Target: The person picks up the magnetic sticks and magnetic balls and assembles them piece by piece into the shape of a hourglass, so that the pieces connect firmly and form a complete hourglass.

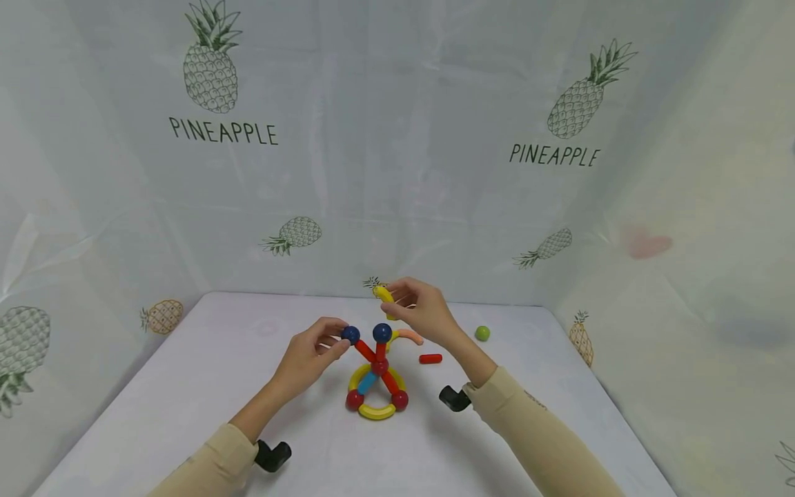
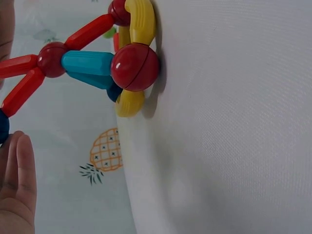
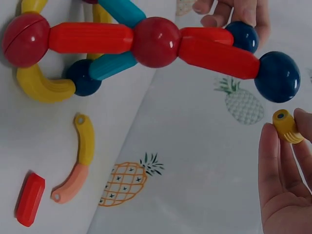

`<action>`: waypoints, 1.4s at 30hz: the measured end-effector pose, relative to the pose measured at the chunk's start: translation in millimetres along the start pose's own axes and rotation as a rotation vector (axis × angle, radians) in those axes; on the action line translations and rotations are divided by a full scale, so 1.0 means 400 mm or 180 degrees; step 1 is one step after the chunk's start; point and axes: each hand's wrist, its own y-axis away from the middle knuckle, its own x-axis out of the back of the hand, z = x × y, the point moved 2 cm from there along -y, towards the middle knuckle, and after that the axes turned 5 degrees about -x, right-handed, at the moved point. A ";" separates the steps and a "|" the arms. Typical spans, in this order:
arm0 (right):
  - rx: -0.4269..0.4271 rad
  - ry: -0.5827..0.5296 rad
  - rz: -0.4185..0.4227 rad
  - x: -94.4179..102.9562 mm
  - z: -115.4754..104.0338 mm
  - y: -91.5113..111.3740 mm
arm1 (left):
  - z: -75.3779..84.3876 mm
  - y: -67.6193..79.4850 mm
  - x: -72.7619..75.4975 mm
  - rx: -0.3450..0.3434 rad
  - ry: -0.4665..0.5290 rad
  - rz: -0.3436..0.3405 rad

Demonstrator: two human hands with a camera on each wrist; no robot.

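Observation:
A ball-and-stick figure stands on the table, its base a ring of yellow curved sticks (image 1: 376, 413) joined by balls. Red and blue sticks rise from the ring to a red middle ball (image 3: 156, 42). Two red sticks spread upward from there, each ending in a dark blue ball. My left hand (image 1: 312, 353) pinches the left blue ball (image 1: 350, 335) between thumb and fingers. Above and behind the right blue ball (image 1: 381, 333), my right hand (image 1: 424, 312) holds a yellow curved stick (image 3: 287, 126) in its fingertips; one end of the stick faces that ball in the right wrist view.
Behind the figure lies a yellow curved stick (image 3: 86, 140) joined to a pink curved stick (image 3: 71, 183). A loose red stick (image 1: 430, 359) is right of the figure, with a green ball (image 1: 482, 333) farther back. A pineapple-print curtain (image 1: 397, 172) hangs behind the white table (image 1: 497, 428).

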 end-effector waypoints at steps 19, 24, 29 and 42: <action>0.0013 -0.0168 -0.0285 -0.007 -0.012 0.023 | 0.004 0.000 0.000 0.0007 0.0023 0.0011; 0.0068 -0.0081 -0.0269 -0.002 -0.007 0.022 | 0.004 -0.001 0.000 -0.0016 0.0034 -0.0005; 0.0141 -0.0027 -0.0313 0.002 -0.010 0.019 | 0.008 -0.001 0.000 -0.0008 0.0062 -0.0024; 0.0065 0.0048 -0.0483 0.011 -0.009 0.009 | 0.014 -0.005 -0.003 0.0013 0.0030 -0.0002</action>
